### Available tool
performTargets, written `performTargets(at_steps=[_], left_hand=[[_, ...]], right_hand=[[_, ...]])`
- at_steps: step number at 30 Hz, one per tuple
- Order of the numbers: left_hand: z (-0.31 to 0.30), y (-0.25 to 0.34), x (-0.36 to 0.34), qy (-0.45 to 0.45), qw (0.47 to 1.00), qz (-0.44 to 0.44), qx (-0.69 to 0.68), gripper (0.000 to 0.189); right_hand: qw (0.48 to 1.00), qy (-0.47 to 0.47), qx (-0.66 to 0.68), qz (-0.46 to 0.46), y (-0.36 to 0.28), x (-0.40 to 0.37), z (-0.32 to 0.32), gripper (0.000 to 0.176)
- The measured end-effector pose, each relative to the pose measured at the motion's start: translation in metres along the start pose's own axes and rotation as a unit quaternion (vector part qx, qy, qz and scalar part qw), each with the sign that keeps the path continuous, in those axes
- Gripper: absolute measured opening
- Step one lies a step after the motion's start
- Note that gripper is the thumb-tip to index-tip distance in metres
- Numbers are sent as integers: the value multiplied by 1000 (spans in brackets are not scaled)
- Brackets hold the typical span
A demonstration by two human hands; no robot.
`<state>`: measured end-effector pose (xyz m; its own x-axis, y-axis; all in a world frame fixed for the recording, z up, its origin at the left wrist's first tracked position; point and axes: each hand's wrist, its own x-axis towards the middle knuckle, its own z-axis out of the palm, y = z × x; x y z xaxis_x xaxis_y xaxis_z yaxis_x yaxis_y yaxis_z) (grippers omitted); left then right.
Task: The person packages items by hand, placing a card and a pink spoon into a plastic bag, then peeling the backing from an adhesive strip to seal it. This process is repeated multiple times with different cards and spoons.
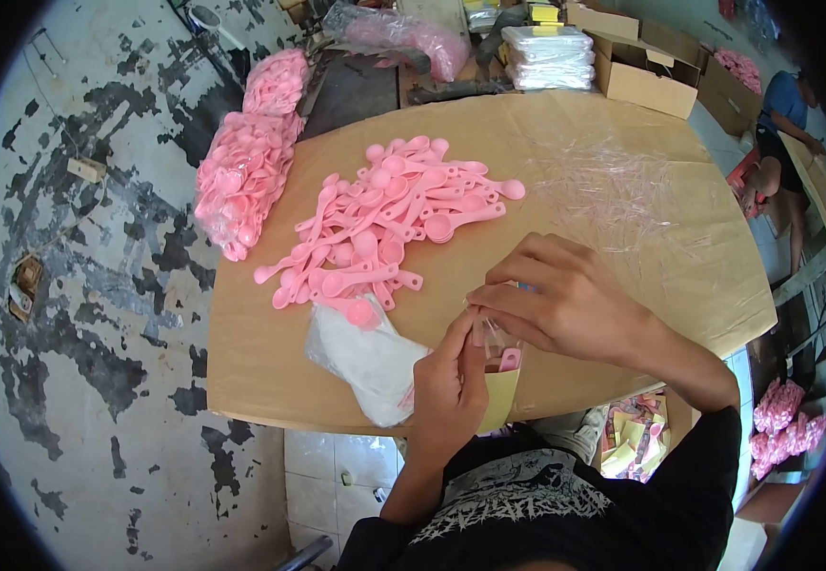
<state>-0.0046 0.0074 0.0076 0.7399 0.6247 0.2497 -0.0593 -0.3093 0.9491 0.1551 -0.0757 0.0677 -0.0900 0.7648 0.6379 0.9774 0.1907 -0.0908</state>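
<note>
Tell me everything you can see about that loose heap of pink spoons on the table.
The loose heap of pink spoons looks like smooth, glossy plastic. Each has a round bowl on a flat handle, and some handles show a small hole near the end. They lie jumbled at many angles, overlapping, some bowls up. The heap spreads across the left half of the brown table surface. At its near edge, a few spoons rest on the white, plastic-looking packet.

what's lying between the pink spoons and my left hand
In the head view, a whitish plastic bundle lies there on the table, running from the pink spoons to beside your left hand.
</note>
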Motion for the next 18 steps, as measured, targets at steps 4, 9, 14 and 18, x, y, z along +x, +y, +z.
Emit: performTargets(at_steps=[4, 9, 14, 18], left_hand=[[-5, 12, 1, -53, 992, -15, 115, 33], [-6, -1, 0, -68, 989, 35, 123, 31], [-9, -9, -9, -56, 958, -32, -281, 33], [-9, -7, 9, -28, 960, -37, -277, 34]], right_hand=[[997, -61, -41, -32, 7, -3, 5, 14], [995, 10, 71, 69, 14, 0, 0, 15], [900, 123, 350, 227, 33, -2, -83, 4], [818, -112, 522, 215, 117, -74, -101, 9]])
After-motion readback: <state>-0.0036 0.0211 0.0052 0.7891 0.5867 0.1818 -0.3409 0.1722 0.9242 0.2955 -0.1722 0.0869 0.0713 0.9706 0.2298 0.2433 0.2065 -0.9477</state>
